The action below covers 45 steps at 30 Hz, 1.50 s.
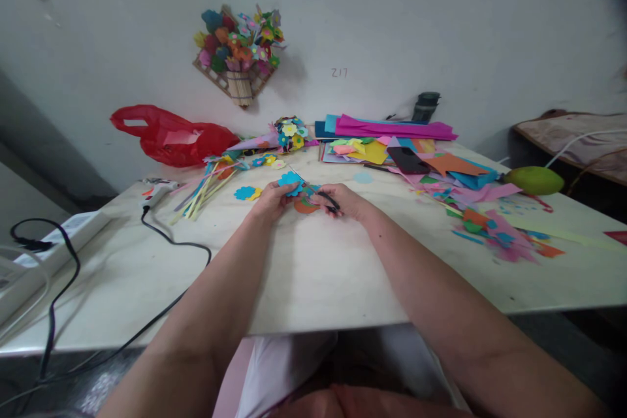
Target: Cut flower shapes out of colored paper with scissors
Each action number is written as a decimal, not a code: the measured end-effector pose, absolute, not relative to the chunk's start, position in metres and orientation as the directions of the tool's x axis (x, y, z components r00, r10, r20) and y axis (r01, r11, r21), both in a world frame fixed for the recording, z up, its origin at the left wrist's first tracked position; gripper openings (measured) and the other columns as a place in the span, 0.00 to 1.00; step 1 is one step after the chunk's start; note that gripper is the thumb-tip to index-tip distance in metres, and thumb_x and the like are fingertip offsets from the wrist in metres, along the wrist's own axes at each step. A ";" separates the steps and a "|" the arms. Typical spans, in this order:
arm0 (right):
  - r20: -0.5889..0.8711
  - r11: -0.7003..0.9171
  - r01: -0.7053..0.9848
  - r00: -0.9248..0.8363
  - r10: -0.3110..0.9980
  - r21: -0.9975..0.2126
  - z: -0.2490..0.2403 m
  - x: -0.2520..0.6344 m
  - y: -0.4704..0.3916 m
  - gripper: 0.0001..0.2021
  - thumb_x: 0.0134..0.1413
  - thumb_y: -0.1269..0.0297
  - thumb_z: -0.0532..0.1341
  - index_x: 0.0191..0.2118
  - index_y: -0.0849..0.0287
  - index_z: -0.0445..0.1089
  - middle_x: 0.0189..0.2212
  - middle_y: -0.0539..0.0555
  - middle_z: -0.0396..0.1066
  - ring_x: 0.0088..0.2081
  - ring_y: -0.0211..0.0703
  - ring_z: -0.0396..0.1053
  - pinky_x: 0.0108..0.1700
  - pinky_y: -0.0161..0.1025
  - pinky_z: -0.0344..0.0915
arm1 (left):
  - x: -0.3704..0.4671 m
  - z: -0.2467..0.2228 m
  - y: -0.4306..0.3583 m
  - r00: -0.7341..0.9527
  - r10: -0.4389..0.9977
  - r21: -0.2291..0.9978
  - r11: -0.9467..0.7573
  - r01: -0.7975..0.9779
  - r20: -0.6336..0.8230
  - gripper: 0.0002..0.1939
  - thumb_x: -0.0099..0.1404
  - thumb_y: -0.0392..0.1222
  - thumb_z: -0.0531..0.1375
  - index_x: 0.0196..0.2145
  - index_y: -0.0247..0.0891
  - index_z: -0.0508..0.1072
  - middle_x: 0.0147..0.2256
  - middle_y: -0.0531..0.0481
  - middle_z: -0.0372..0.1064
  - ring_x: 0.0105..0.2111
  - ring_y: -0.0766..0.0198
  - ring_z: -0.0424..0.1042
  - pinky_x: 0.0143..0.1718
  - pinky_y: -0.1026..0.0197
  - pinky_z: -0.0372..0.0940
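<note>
Over the middle of the table, my left hand (272,201) pinches a blue paper flower (290,183) with a scalloped edge. My right hand (343,201) is closed round the black handles of a pair of scissors (331,201); the blades point up and left, close to the flower. Under and between the hands lie an orange paper piece (306,207) and some blue-green paper, partly hidden by the fingers. Left of my left hand, another blue paper flower (243,193) overlaps a yellow one (257,193) on the table.
A hot glue gun (159,194) with a black cord lies left, near a white power strip (73,235). A red plastic bag (181,140) stands behind. Coloured paper sheets (392,127), a phone (407,160), paper scraps (509,235) and a green fruit-like object (533,180) are right.
</note>
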State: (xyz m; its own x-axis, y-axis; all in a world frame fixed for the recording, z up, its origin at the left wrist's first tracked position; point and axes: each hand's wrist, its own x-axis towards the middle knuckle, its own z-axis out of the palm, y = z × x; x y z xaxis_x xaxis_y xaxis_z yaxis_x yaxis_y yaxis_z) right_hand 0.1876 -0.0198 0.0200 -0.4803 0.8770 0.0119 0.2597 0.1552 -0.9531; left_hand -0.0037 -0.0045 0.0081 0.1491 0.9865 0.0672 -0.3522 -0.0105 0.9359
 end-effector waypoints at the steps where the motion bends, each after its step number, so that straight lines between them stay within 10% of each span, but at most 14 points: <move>1: 0.009 0.152 0.259 -0.480 0.877 -0.954 0.020 0.188 -0.020 0.15 0.47 0.52 0.61 0.30 0.62 0.66 0.14 0.45 0.62 0.12 0.28 0.58 0.11 0.26 0.48 | -0.004 0.008 -0.005 0.152 0.986 0.935 -0.010 -0.355 0.068 0.08 0.48 0.34 0.64 0.29 0.29 0.74 0.29 0.45 0.72 0.26 0.64 0.72 0.30 0.64 0.69; 45: 0.017 0.165 0.242 -0.519 0.855 -0.956 0.021 0.193 -0.022 0.15 0.46 0.54 0.62 0.27 0.62 0.63 0.15 0.46 0.63 0.12 0.27 0.58 0.11 0.26 0.45 | -0.004 0.010 -0.007 0.136 0.976 0.940 -0.122 -0.319 0.172 0.12 0.46 0.38 0.66 0.27 0.34 0.66 0.21 0.53 0.66 0.19 0.72 0.65 0.21 0.69 0.62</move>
State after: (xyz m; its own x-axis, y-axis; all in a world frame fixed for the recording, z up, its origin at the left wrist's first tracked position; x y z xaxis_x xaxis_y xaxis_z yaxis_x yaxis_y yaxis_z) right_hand 0.1930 -0.0216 0.0215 -0.5187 0.8548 0.0165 0.2416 0.1651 -0.9562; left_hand -0.0036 -0.0067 0.0103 0.1358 0.9756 0.1724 -0.3195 -0.1216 0.9398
